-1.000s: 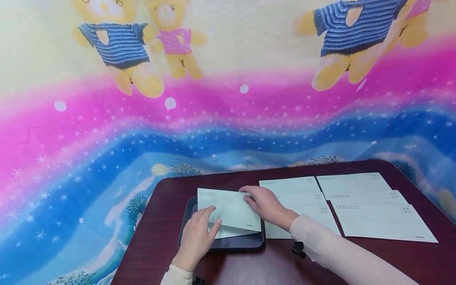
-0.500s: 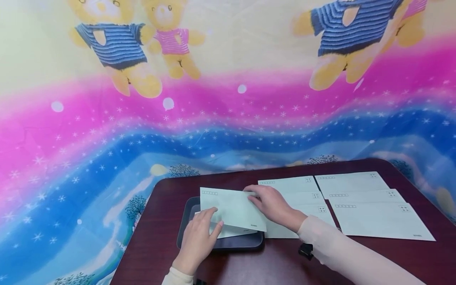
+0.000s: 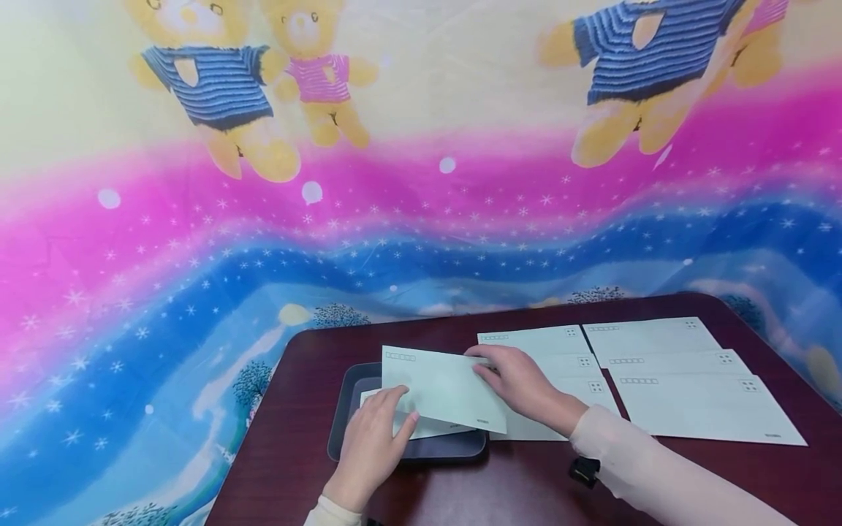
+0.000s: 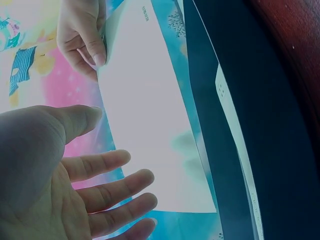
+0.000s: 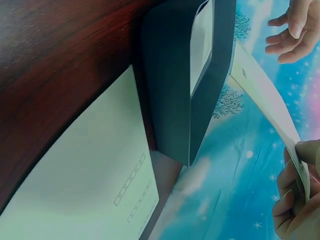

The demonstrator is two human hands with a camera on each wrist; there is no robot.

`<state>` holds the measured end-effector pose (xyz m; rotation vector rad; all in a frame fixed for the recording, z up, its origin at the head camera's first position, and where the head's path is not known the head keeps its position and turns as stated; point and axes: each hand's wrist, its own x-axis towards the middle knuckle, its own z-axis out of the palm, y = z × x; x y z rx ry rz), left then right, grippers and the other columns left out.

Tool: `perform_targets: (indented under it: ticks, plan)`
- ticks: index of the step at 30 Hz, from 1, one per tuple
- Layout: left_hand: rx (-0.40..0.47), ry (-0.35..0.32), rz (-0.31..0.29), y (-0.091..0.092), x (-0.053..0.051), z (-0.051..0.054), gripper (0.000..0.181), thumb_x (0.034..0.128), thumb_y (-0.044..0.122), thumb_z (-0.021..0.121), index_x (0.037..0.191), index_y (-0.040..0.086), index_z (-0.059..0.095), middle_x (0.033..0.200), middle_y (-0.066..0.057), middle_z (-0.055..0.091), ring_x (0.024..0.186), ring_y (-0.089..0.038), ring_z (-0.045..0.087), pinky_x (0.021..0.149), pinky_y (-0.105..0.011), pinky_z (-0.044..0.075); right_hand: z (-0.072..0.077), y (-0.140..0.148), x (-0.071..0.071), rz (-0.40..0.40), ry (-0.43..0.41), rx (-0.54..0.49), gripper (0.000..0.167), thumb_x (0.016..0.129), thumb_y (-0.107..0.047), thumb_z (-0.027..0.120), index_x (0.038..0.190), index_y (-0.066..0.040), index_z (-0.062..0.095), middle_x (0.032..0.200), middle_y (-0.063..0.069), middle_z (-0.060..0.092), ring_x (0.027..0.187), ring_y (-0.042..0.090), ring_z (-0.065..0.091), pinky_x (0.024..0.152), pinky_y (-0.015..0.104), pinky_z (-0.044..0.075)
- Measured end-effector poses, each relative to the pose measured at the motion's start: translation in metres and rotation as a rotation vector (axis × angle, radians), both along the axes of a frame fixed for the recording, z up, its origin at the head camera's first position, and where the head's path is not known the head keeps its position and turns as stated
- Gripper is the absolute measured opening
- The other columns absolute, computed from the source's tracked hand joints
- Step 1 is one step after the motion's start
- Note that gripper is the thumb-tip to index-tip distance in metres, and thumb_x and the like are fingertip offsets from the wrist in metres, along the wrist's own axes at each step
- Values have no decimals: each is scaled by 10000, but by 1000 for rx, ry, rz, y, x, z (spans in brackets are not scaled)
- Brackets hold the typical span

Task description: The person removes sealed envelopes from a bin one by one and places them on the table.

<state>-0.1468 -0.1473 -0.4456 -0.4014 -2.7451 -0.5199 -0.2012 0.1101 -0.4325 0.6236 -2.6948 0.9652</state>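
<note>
My right hand (image 3: 522,383) pinches a pale green envelope (image 3: 441,383) by its upper right edge, thumb in front and fingers behind. The envelope is raised and tilted above a dark grey tray (image 3: 454,451). In the right wrist view the envelope (image 5: 270,102) bends a little in my right hand (image 5: 300,195). My left hand (image 3: 375,442) hovers in front of the tray, fingers spread. The left wrist view shows my left hand (image 4: 75,175) apart from the held envelope (image 4: 145,115). More pale paper (image 3: 430,427) lies in the tray, mostly hidden beneath the raised envelope.
Two overlapping columns of envelopes lie on the dark red table (image 3: 289,416), right of the tray: one column (image 3: 536,336) partly behind my right arm, the other (image 3: 710,409) farther right. A patterned curtain (image 3: 408,183) hangs behind the table.
My right hand has carried the envelope steadily rightward, from over the tray towards the envelope columns. My left hand has shifted slightly right, its fingers still extended.
</note>
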Motion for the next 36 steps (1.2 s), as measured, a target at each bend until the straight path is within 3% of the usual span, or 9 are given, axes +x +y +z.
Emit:
perform_targets:
  ticks: [20, 36]
  plan:
    - [-30, 15, -26, 6, 4, -1, 421, 936, 354, 709, 1281, 118, 668, 1244, -39, 710, 1168, -243, 660, 908, -468, 553, -11, 31, 9, -35, 12, 9, 289, 970, -141, 675, 1257, -166, 698, 1237, 16, 732, 1108, 231, 711, 901, 455, 573]
    - [-42, -24, -59, 16, 4, -3, 405, 944, 345, 700, 1283, 126, 669, 1240, -47, 712, 1158, -244, 659, 876, -464, 556, -15, 61, 16, -87, 23, 16, 259, 971, -142, 669, 1227, -167, 704, 1200, 47, 747, 1060, 257, 728, 859, 474, 577]
